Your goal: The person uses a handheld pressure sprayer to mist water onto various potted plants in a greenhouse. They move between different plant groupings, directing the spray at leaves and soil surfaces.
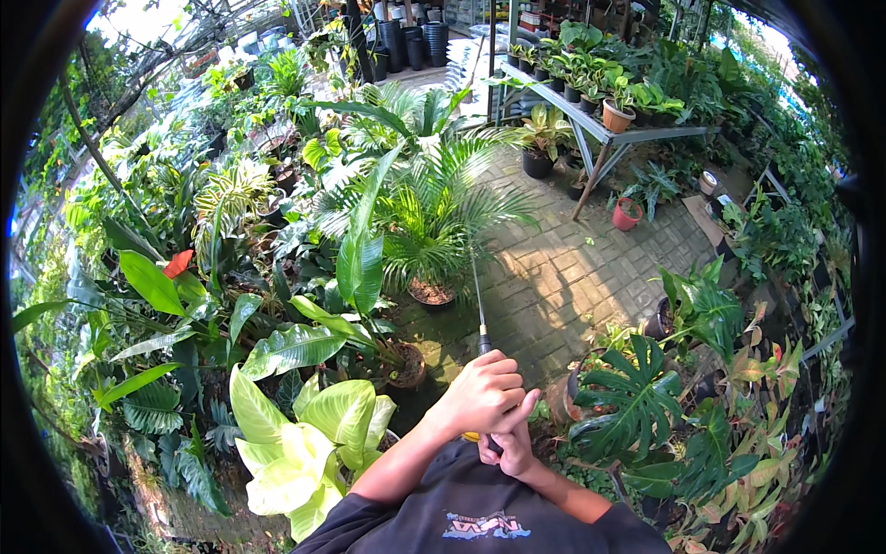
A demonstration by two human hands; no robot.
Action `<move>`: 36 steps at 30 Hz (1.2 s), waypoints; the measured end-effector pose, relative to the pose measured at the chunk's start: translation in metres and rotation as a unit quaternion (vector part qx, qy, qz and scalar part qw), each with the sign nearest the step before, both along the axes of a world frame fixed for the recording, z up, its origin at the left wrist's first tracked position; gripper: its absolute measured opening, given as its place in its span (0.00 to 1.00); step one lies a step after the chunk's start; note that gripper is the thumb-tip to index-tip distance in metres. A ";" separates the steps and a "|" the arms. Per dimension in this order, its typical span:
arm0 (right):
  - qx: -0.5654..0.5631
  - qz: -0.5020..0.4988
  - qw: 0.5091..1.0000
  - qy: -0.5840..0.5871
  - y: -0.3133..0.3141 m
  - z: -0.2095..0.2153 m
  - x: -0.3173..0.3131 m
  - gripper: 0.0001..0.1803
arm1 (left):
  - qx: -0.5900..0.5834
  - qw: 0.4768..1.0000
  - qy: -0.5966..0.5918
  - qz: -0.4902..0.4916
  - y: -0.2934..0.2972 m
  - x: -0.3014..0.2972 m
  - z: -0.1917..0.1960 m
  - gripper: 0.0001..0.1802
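Note:
Both my hands are closed around a spray wand, which has a black grip, a brass-coloured collar and a thin metal tube pointing away from me. My left hand wraps the front of the grip. Just behind and below it, my right hand holds the rear part, where a bit of yellow shows. The tube reaches toward a potted palm with feathery green fronds, and pale mist hangs around its right side. At the palm's base is a dark pot filled with brown material.
Dense leafy plants crowd the left, with a pale yellow-green plant beside my left forearm. A monstera stands near my right. Brick paving runs beyond it to a metal plant table and a red pot.

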State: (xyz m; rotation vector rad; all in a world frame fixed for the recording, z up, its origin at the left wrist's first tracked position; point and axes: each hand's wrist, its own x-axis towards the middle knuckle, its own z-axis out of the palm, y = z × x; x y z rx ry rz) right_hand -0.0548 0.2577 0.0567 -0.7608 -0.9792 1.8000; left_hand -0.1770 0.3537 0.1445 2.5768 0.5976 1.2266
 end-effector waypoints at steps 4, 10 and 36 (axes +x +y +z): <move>-0.019 0.014 1.000 0.006 -0.001 -0.002 -0.002 0.17 | 0.003 1.000 -0.002 0.007 -0.001 -0.003 0.000 0.23; -0.023 0.044 0.998 0.026 0.001 -0.002 -0.001 0.16 | 0.002 0.999 0.006 0.043 -0.007 -0.007 0.001 0.22; -0.025 0.071 0.997 0.023 0.022 0.000 0.011 0.17 | -0.001 0.998 0.003 0.065 0.006 0.000 0.002 0.23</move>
